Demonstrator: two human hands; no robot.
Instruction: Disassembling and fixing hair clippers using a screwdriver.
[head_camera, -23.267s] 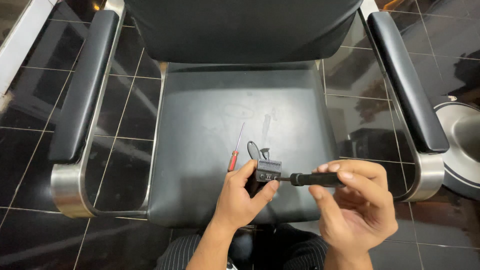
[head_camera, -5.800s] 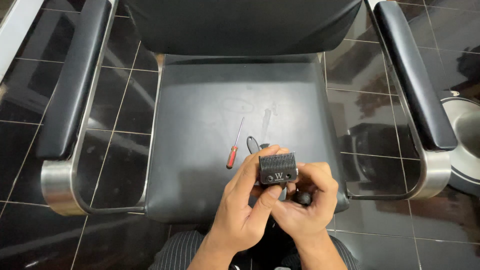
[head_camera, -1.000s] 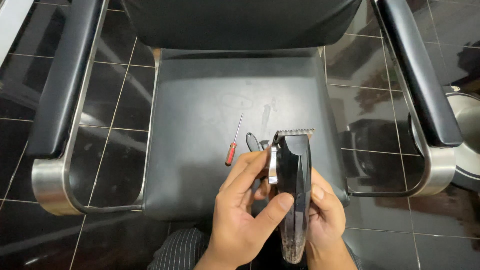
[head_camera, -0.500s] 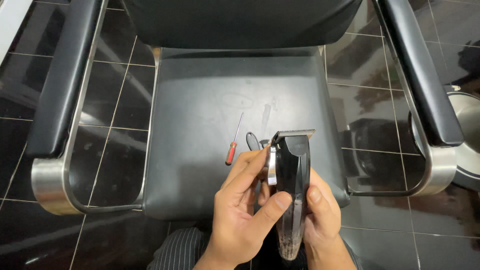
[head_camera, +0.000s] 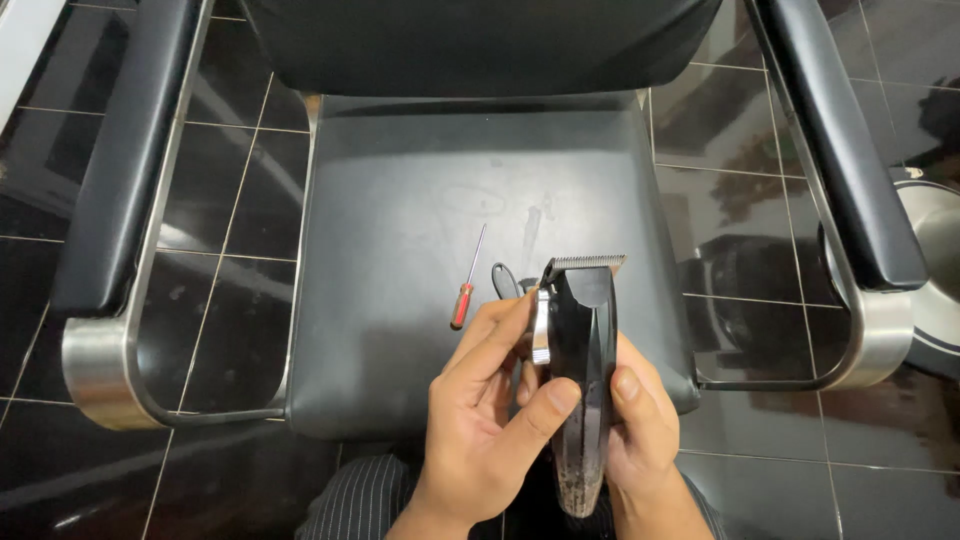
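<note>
Two hands: left hand (head_camera: 480, 415) and right hand (head_camera: 640, 425), fingers clamped on the clipper (head_camera: 582, 370), upright as half a second ago.
Seat front: screwdriver (head_camera: 465, 295), apart.

A chair seat (head_camera: 420, 210) fills the middle of the view, its backrest (head_camera: 480, 45) at the far edge and an armrest on each side: one on the left (head_camera: 125, 160), one on the right (head_camera: 845, 150). A screwdriver (head_camera: 467, 280) lies on the seat, left of centre, tip pointing away. Just right of it, near the seat's front edge, two hands hold a hair clipper (head_camera: 582, 370) upright above the seat, blade end farthest from the person. The left hand (head_camera: 485, 420) wraps it from the left, the right hand (head_camera: 640, 420) from the right and behind. A small looped item (head_camera: 503, 280) lies on the seat between the screwdriver and the clipper. Tiled floor (head_camera: 740, 200) surrounds the chair.
</note>
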